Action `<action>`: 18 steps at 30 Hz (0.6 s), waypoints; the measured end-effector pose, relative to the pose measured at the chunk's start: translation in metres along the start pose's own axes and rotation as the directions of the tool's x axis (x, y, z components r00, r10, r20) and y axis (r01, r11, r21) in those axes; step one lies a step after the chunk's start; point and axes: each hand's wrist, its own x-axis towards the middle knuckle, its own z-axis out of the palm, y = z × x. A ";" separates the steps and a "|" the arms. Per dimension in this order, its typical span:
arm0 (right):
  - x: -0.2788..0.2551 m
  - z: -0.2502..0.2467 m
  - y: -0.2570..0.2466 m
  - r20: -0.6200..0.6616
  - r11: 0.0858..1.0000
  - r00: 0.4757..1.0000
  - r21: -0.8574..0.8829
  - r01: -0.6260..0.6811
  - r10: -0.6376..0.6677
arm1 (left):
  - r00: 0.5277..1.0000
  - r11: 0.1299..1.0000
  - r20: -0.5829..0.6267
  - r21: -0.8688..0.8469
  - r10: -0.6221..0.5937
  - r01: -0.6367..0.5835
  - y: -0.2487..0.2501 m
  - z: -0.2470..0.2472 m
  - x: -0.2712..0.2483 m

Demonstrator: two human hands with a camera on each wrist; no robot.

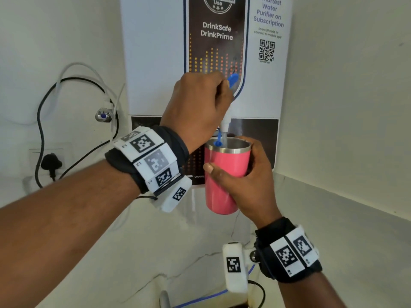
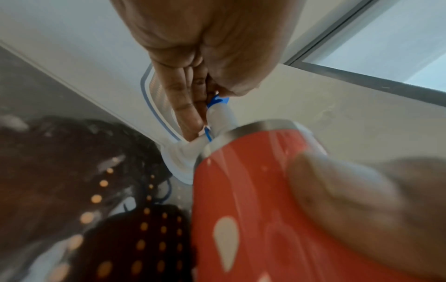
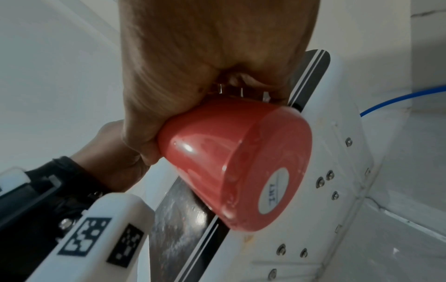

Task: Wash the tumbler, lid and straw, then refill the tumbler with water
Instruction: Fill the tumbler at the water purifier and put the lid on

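A pink steel tumbler (image 1: 224,174) (image 2: 241,200) (image 3: 229,152) with a bare metal rim hangs upright in the air under the purifier's white spout (image 1: 225,123) (image 2: 220,118). My right hand (image 1: 251,185) (image 3: 205,57) grips its side, thumb towards me. My left hand (image 1: 200,103) (image 2: 205,57) is above it and pinches the blue tap lever (image 1: 233,80) (image 2: 217,100) between thumb and fingers. A thin stream seems to run from the spout into the tumbler. A small blue cap dangles at the rim. Neither lid nor straw is in view.
The white wall-mounted water purifier (image 1: 155,52) fills the back. To its left hang black and white cables, a plug in a socket (image 1: 51,163) and a small wall valve (image 1: 103,115). A marble counter (image 1: 155,252) lies below, with a blue tube (image 1: 200,298) near the front edge.
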 end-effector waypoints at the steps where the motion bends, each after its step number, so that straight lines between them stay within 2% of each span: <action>1: 0.000 0.000 0.000 -0.001 1.000 1.000 -0.005 0.004 -0.004 | 1.000 0.999 -0.008 -0.035 -0.021 0.020 0.000 0.000 0.002; 5: -0.001 0.000 0.002 0.000 0.999 1.000 -0.044 0.016 -0.016 | 0.991 0.990 -0.017 -0.058 -0.131 0.130 0.000 0.000 0.005; 9: -0.002 0.000 0.002 0.003 0.997 1.000 -0.076 0.021 -0.020 | 0.980 0.976 0.033 -0.093 -0.196 0.199 0.001 -0.004 0.007; 18: -0.002 0.000 0.004 0.010 0.996 1.000 -0.088 0.006 -0.005 | 0.970 0.962 0.093 -0.139 -0.225 0.236 0.000 -0.009 0.011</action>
